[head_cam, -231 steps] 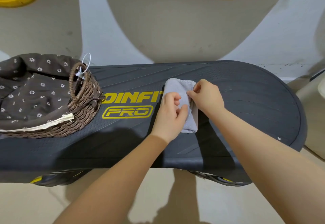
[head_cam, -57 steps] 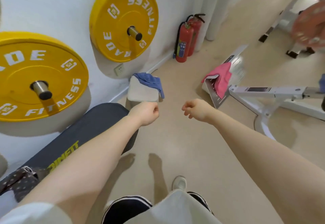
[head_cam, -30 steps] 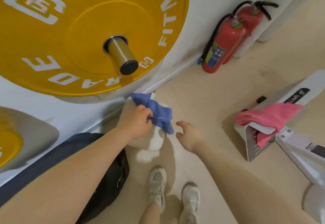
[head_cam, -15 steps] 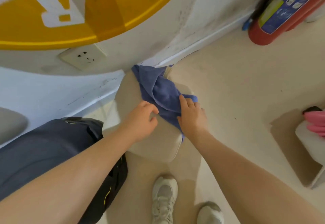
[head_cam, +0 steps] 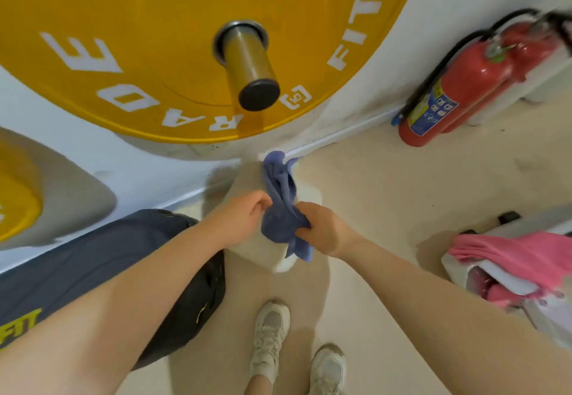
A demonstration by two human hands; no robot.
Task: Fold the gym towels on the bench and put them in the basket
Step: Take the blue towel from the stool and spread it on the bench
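A crumpled blue towel point(head_cam: 280, 202) lies bunched on a white block point(head_cam: 247, 246) by the wall. My left hand point(head_cam: 238, 219) grips the towel's left side with curled fingers. My right hand point(head_cam: 325, 230) holds its lower right part, and a loose corner hangs below that hand. The dark bench point(head_cam: 93, 264) with yellow lettering ends just left of the block, under my left forearm. A pink towel point(head_cam: 520, 255) is draped over a white frame at the right edge. The basket is out of view.
A yellow weight plate point(head_cam: 154, 54) on a metal peg point(head_cam: 247, 63) hangs on the wall straight ahead. Two red fire extinguishers point(head_cam: 464, 85) lean in the right corner. My white shoes point(head_cam: 272, 335) stand on the beige floor below the block.
The towel was spread flatter on the block half a second ago; both hands have since gathered it into a bunch between them. The view has pulled back and up from the block.
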